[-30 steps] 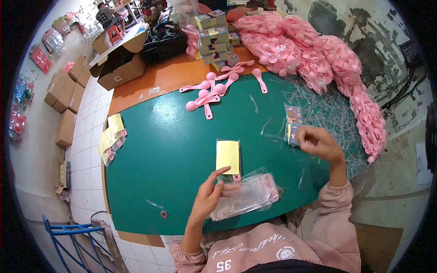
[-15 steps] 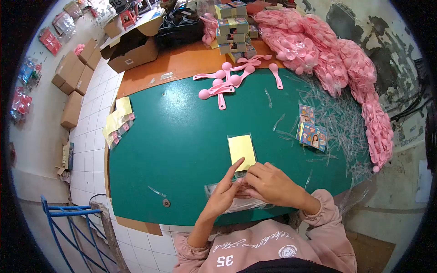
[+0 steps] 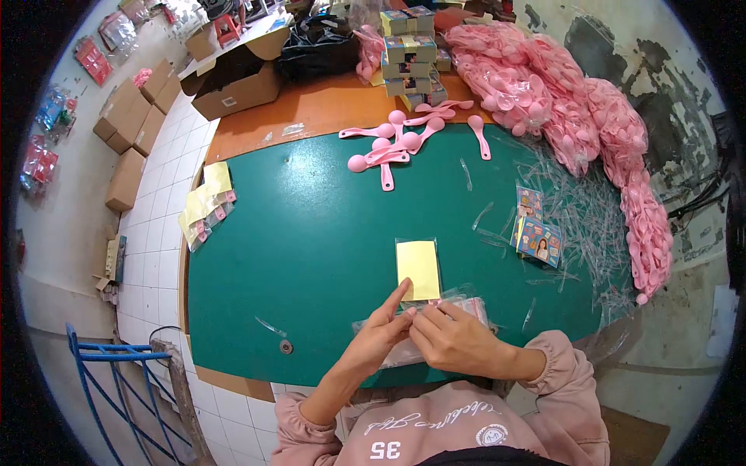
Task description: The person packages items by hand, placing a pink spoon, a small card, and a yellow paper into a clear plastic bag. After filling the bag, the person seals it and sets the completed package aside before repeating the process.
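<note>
A clear plastic bag with a yellow card [image 3: 418, 268] inside lies flat in front of me, its lower end at my fingers. My left hand [image 3: 378, 332] has its index finger stretched onto the card's lower edge, while the thumb and other fingers close at the bag's end. Beside it, my right hand [image 3: 458, 339] pinches the same end with bent fingers. Bits of pink show between the bag and my right fingers. Under both hands rests a pile of clear plastic bags [image 3: 400, 355], partly covered by them.
Pink spoons [image 3: 386, 177] lie loose at the back, beside stacked printed cards [image 3: 409, 50]. Bagged pink spoons [image 3: 571, 144] line the right edge. Printed cards [image 3: 538, 241] sit near scattered plastic strips [image 3: 587, 225]. Filled bags with yellow cards [image 3: 206, 203] overlap at left; a metal washer [image 3: 286, 347] lies nearer.
The view has shifted slightly. My right hand has turned and drawn a little toward me, its fingers still pinched, uncovering more of the plastic bags. My left index finger stays on the card.
</note>
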Tool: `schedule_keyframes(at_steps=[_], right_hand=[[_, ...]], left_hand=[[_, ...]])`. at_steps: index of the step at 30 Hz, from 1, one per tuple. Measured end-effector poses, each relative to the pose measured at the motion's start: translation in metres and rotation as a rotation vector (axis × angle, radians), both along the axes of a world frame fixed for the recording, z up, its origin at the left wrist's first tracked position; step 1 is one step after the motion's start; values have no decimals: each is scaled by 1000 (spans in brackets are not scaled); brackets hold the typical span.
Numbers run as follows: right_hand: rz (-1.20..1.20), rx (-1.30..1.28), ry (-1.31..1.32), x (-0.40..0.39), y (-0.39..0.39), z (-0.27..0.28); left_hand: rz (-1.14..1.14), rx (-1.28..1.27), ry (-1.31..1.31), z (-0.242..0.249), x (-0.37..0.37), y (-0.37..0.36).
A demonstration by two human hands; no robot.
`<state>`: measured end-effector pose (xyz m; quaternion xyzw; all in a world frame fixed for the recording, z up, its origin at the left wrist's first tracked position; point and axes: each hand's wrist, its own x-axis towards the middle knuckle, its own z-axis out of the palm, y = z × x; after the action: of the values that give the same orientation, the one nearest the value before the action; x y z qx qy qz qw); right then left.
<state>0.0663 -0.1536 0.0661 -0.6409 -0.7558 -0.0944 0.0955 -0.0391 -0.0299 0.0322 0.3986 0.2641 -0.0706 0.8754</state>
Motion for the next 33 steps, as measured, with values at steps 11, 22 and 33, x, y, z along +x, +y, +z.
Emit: schedule_keyframes(at_steps=[11, 22, 33], right_hand=[[189, -81, 831, 43, -19, 13], [-1346, -28, 5, 184, -149, 24], [-456, 83, 1143, 36, -18, -35]], left_hand=[[-31, 240, -137, -7, 5, 11], [-127, 184, -115, -12, 7, 11], [-138, 110, -124, -2, -2, 18]])
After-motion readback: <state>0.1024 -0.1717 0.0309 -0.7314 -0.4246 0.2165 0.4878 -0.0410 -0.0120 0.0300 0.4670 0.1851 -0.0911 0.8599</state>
